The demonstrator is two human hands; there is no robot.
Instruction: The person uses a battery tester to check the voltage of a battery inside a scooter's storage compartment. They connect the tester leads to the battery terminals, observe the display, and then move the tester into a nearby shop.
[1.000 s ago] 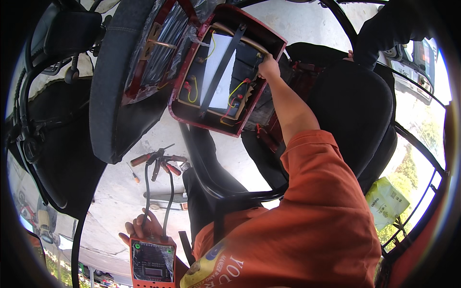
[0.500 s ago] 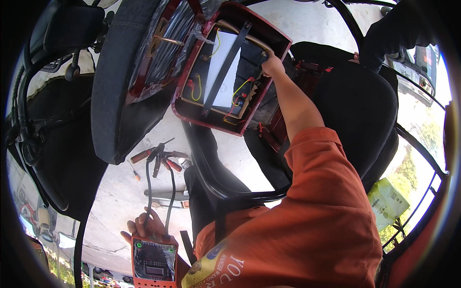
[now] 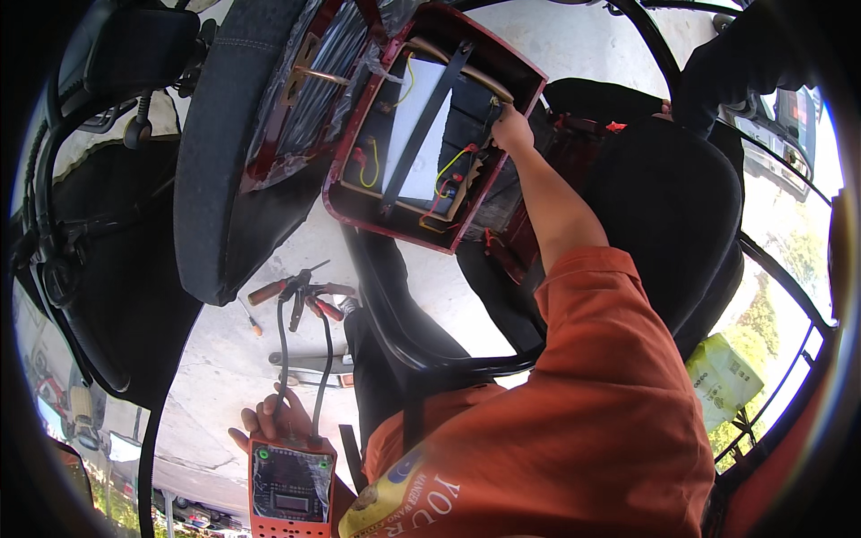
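Concrete floor (image 3: 233, 377) lies below. Right hand (image 3: 511, 130) fingers pinch wiring inside the red compartment (image 3: 430, 134); left hand (image 3: 273, 421) grasps an orange tester (image 3: 289, 484). Probing a contact seems next, needing steadiness.

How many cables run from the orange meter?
2: both black, plugged side by side into the meter's top by the left hand; left cable, right cable, rising to the red-handled probes.

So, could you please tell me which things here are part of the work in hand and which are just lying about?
In use:
- left hand holding orange meter
- right hand inside open red compartment
- yellow and red wires

Lying about:
- pliers on the ground
- yellow-green bag
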